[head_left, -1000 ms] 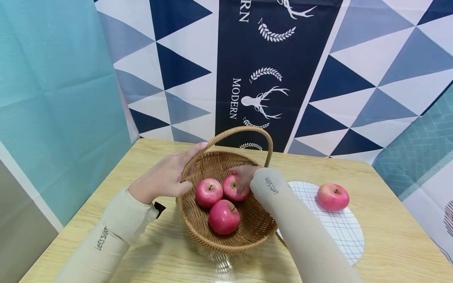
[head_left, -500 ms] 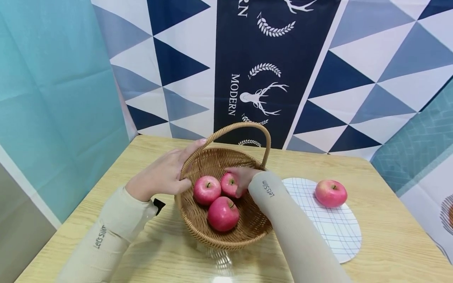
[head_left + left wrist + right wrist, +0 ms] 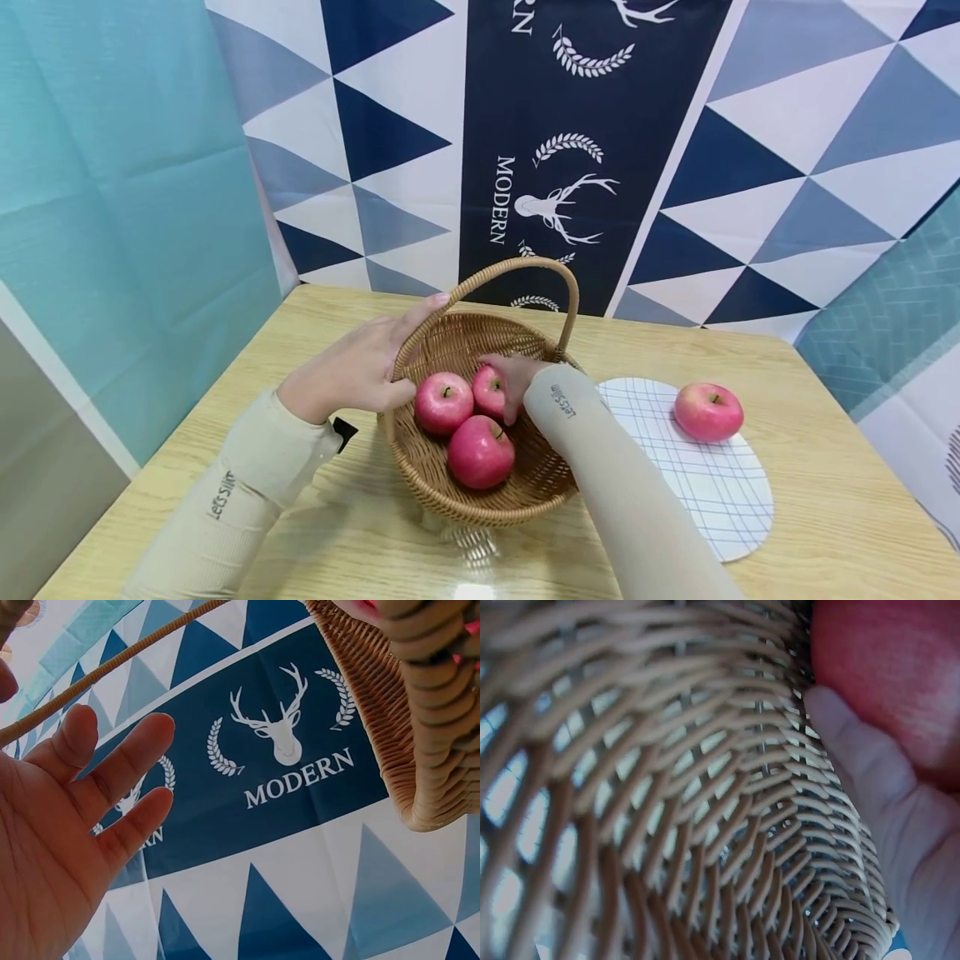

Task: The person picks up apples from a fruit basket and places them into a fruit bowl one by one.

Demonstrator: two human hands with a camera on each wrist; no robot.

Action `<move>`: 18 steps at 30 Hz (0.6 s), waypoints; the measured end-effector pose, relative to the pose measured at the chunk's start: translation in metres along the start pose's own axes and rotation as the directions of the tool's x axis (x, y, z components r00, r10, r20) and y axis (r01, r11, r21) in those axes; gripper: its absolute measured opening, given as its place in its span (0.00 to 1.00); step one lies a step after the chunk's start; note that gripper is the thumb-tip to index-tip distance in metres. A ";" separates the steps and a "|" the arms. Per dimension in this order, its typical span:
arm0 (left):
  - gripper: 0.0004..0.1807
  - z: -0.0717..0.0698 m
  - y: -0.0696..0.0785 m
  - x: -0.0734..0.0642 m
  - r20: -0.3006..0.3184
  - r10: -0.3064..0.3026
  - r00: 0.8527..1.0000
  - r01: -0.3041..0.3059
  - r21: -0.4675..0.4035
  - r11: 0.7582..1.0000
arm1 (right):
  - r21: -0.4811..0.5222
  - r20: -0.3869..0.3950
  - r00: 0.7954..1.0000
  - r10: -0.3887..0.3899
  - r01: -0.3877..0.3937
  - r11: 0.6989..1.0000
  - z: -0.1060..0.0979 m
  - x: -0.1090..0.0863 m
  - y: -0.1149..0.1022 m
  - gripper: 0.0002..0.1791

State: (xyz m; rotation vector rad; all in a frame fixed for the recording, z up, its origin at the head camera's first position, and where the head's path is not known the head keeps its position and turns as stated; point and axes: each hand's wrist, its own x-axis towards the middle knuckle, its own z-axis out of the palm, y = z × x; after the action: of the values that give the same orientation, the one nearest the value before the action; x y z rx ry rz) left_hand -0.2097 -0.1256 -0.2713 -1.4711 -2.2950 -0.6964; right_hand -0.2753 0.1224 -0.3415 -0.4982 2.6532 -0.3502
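A brown wicker basket (image 3: 543,492) with an arched handle (image 3: 536,265) stands on the wooden table. Inside it lie a left apple (image 3: 444,403), a front apple (image 3: 481,452) and a back apple (image 3: 489,390), all pinkish red. Reaching into the basket, my right hand (image 3: 517,379) holds the back apple between thumb and fingers; the right wrist view shows the thumb (image 3: 866,754) against its skin. My left hand (image 3: 360,362) touches the left side of the handle. In the left wrist view, its fingers (image 3: 124,765) are extended and spread.
Right of the basket, another apple (image 3: 708,412) sits on a white oval mat with blue grid lines (image 3: 720,500). A patterned cloth (image 3: 405,158) hangs behind the wooden table (image 3: 847,467). A teal cloth (image 3: 135,200) hangs at the left.
The view shifts slightly. My right hand stays at the back apple, its fingers further around it. The left hand stays at the handle.
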 end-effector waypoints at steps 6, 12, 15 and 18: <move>0.51 -0.001 0.000 0.000 0.001 -0.015 1.000 0.015 -0.008 1.000 | 0.020 0.030 0.999 -0.033 0.032 0.999 -0.004 -0.002 0.001 0.52; 0.50 -0.001 -0.004 -0.002 -0.006 -0.026 1.000 0.026 -0.020 0.999 | 0.137 0.099 0.990 0.105 -0.118 0.984 -0.013 0.000 0.006 0.44; 0.50 -0.002 -0.006 -0.005 -0.012 -0.015 1.000 0.015 -0.009 1.000 | 0.154 0.135 0.982 0.128 -0.149 0.977 -0.017 0.002 0.007 0.43; 0.50 -0.003 -0.007 -0.007 -0.014 -0.015 1.000 0.015 -0.004 1.000 | 0.111 0.139 0.982 0.127 -0.143 0.984 -0.020 0.004 0.005 0.42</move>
State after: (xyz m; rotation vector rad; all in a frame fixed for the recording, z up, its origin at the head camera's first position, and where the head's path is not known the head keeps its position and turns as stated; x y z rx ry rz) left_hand -0.2135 -0.1350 -0.2735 -1.4470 -2.2983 -0.7130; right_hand -0.2887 0.1289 -0.3264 -0.2907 2.5041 -0.4176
